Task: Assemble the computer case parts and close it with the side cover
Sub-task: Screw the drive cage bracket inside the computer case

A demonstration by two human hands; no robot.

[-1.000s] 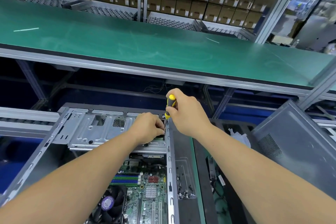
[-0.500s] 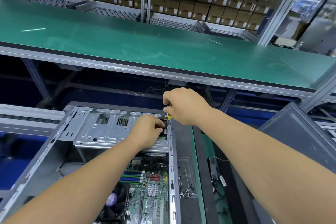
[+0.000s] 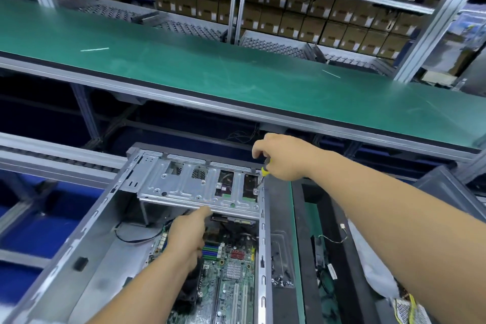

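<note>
An open grey computer case (image 3: 86, 252) lies on its side in front of me, its green motherboard (image 3: 231, 279) showing inside. A silver drive bracket (image 3: 184, 187) spans the far end of the case. My right hand (image 3: 284, 156) grips a yellow and black screwdriver (image 3: 264, 172) whose tip points down at the bracket's right corner. My left hand (image 3: 188, 234) hovers lower over the case, its forefinger stretched out toward the bracket's front edge. A dark grey side cover (image 3: 452, 197) leans at the far right.
A small clear tray (image 3: 282, 263) with several screws lies just right of the case. A long green conveyor belt (image 3: 210, 68) runs across above it. Shelves of cardboard boxes (image 3: 328, 21) stand behind. Cables and a bagged part (image 3: 373, 271) lie at the right.
My left hand has left the bracket's right corner and drawn back toward me, forefinger out. My right hand stays at that corner, the screwdriver's tip now showing below it.
</note>
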